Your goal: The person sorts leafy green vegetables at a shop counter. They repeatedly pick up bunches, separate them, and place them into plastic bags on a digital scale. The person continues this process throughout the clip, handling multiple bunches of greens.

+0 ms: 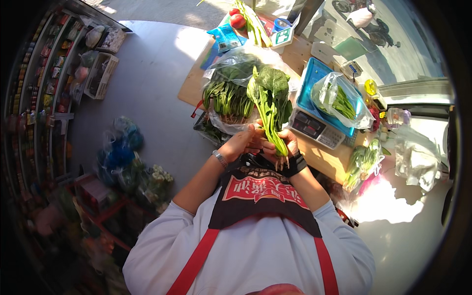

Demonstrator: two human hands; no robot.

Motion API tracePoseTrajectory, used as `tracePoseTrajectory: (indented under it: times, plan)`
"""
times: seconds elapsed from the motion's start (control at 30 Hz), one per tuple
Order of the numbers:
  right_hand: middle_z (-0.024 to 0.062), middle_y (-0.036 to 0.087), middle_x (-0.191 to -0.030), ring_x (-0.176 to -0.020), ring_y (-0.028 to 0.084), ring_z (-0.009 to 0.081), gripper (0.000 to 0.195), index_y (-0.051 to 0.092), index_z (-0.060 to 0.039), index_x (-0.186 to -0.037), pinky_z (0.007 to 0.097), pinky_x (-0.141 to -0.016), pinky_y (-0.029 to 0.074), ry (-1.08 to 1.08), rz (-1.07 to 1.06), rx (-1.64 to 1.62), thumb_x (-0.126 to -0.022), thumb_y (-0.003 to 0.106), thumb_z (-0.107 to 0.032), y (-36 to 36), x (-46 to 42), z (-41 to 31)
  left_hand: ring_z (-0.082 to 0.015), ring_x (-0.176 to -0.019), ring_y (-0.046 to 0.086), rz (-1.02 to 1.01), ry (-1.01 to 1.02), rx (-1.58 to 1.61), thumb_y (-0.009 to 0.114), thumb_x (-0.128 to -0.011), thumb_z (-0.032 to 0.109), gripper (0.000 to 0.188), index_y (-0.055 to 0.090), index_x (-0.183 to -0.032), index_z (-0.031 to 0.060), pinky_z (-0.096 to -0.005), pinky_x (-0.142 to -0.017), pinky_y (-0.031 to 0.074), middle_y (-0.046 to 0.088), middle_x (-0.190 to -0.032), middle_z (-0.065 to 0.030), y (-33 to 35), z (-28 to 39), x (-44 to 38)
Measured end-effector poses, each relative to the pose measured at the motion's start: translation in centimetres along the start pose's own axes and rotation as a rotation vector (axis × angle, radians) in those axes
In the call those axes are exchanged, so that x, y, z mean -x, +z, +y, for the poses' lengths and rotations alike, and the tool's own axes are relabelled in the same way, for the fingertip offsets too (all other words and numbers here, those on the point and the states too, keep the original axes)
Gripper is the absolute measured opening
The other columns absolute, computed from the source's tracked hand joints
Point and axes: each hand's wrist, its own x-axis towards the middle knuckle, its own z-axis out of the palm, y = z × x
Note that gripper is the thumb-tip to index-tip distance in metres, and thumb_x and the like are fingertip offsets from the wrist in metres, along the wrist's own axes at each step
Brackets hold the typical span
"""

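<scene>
A small bunch of spinach (273,107) stands upright before my chest, leaves away from me and pinkish roots towards me. My right hand (290,142), with a black band at its wrist, grips the stems low down. From the other side, my left hand (245,142), wearing a metal-banded watch (220,158), has its fingers beside the stems; whether they pinch a stem is unclear. Just beyond is a large clear plastic bag (267,55) around a heap of spinach (226,99), roots facing me.
Right of the spinach, a scale (317,129) carries a blue tray (313,73) with bagged greens (343,101). Tomatoes (237,21), long green stalks (254,22) and a blue packet (225,38) lie at the wooden table's (191,83) far end. Shelves (48,73) line the left; bagged vegetables (125,162) stand nearby.
</scene>
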Motion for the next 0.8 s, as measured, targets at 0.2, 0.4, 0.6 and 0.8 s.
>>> tracePoseTrajectory:
  times: [0.2, 0.4, 0.6, 0.8]
  plan:
    - [0.0197, 0.059, -0.117, -0.068, 0.053, 0.0221, 0.066, 0.035, 0.0023, -0.142, 0.0315, -0.061, 0.049, -0.021, 0.053, 0.129, -0.081, 0.052, -0.018, -0.1, 0.2, -0.1, -0.0186, -0.105, 0.062, 0.051, 0.371, 0.534, 0.043, -0.103, 0.025, 0.026, 0.048, -0.124, 0.0107, -0.0315, -0.089, 0.050, 0.062, -0.121, -0.0078, 0.5, 0.4, -1.1]
    - [0.0177, 0.061, -0.116, -0.090, 0.065, 0.0225, 0.049, 0.049, 0.0033, -0.130, 0.0361, -0.077, 0.056, -0.043, 0.206, 0.288, -0.085, 0.057, -0.014, -0.4, 0.7, -0.2, -0.0189, -0.112, 0.058, 0.180, 0.571, 0.349, 0.047, -0.101, 0.014, 0.027, 0.048, -0.128, 0.0085, -0.0319, -0.098, 0.046, 0.058, -0.126, -0.0062, 2.2, 3.6, 0.3]
    - [0.0158, 0.062, -0.116, -0.090, 0.066, 0.0239, 0.043, 0.052, 0.0021, -0.126, 0.0370, -0.077, 0.056, -0.086, 0.277, 0.450, -0.087, 0.061, -0.013, 0.4, 0.5, 0.4, -0.0117, -0.106, 0.056, 0.250, 0.782, -0.014, 0.055, -0.097, 0.007, 0.036, 0.046, -0.132, -0.0004, -0.0264, -0.093, 0.044, 0.059, -0.117, -0.0048, 3.0, 4.3, 0.2]
    - [0.0169, 0.064, -0.114, -0.091, 0.067, 0.0270, 0.041, 0.052, 0.0000, -0.127, 0.0400, -0.079, 0.057, -0.096, 0.248, 0.505, -0.088, 0.061, -0.008, 0.1, 0.4, 0.4, -0.0126, -0.103, 0.057, 0.332, 0.877, -0.291, 0.062, -0.089, -0.003, 0.047, 0.045, -0.133, -0.0008, -0.0273, -0.087, 0.049, 0.057, -0.115, -0.0071, 2.4, 3.3, -1.1]
